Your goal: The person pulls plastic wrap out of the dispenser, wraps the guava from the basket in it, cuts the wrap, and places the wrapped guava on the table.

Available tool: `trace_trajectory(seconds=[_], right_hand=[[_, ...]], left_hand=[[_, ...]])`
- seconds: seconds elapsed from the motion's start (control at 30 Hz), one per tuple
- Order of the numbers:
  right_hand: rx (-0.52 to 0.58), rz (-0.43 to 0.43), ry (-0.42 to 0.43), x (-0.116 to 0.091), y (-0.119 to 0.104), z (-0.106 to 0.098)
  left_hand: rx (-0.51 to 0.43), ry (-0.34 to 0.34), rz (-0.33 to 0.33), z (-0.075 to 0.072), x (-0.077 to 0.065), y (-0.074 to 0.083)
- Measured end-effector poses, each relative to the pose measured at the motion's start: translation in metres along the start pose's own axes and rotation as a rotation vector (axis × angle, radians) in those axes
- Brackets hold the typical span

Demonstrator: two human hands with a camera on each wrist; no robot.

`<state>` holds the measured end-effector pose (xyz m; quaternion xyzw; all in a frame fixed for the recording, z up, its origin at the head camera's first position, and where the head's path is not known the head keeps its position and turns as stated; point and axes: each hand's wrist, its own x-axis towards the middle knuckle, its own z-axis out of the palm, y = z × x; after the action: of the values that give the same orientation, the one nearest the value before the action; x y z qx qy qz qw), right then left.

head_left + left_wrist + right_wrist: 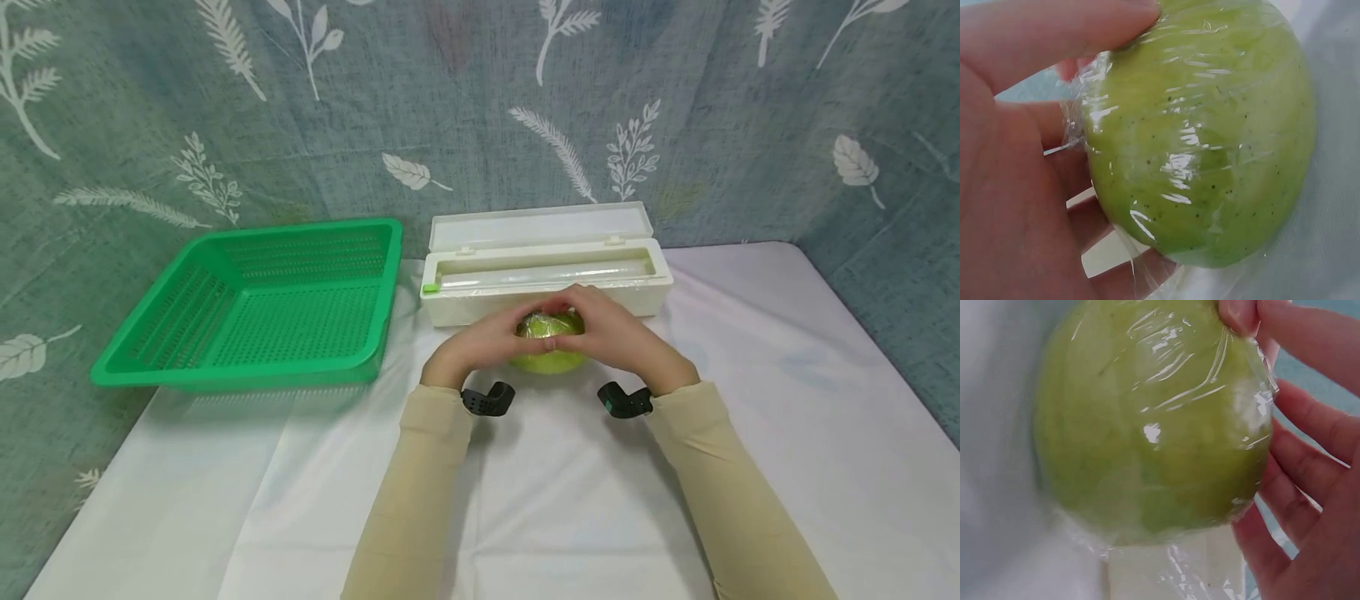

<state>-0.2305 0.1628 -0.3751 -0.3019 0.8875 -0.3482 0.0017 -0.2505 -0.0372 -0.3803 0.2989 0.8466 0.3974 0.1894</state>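
Note:
A yellow-green fruit (551, 360) with dark specks on its skin sits on the white cloth, covered in clear cling film (1179, 162). My left hand (489, 337) holds its left side, the thumb lying over the near top and the fingers curved round the far side. From the right, my right hand (615, 333) grips the same fruit, its thumb meeting the left one. Film bunches and shines near the fingers in both wrist views. Loose film hangs below the fruit (1154, 425) in the right wrist view. The far fingertips are partly hidden.
Just behind the hands stands a white cling film dispenser box (480, 310), lid (540, 225) raised, with a film roll (547, 275) inside. A green slotted basket (367, 362) stands at the left. A patterned grey-green curtain (465, 100) closes off the back.

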Motion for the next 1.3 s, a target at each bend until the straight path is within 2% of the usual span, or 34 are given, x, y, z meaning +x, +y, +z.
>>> trace_trajectory(seconds=[0.1,0.27,0.43,0.5,0.57,0.63,0.77,0.9,0.97,1.17,1.3], right_hand=[[-0.083,0.001,-0.031,0.002,0.000,0.004],[-0.183,0.011,-0.068,0.004,-0.001,0.007],[-0.185,0.041,-0.067,0.005,0.000,0.007],[-0.177,0.047,-0.071,0.004,0.001,0.007],[-0.166,0.047,-0.074,0.004,0.001,0.007],[-0.162,0.045,-0.069,0.003,0.001,0.007],[-0.154,0.046,-0.060,0.003,0.001,0.007],[-0.135,0.056,-0.068,0.003,0.002,0.007],[-0.132,0.061,-0.072,0.003,0.001,0.006],[-0.131,0.056,-0.073,0.003,0.002,0.006],[-0.140,0.035,-0.072,0.003,0.002,0.007]], left_hand=[[-0.020,0.013,0.005,0.000,0.000,-0.002],[-0.053,0.022,-0.032,-0.007,-0.003,-0.005],[-0.072,0.113,-0.134,-0.018,-0.010,-0.007],[-0.059,0.125,-0.177,-0.022,-0.013,-0.008],[-0.032,0.108,-0.215,-0.024,-0.015,-0.009],[0.033,0.088,-0.237,-0.025,-0.017,-0.011],[0.135,0.017,-0.242,-0.029,-0.022,-0.015],[0.186,-0.029,-0.247,-0.032,-0.026,-0.017],[0.235,-0.008,-0.265,-0.033,-0.027,-0.017],[0.313,0.158,-0.280,-0.031,-0.023,-0.015],[0.381,0.240,-0.276,-0.025,-0.017,-0.014]])
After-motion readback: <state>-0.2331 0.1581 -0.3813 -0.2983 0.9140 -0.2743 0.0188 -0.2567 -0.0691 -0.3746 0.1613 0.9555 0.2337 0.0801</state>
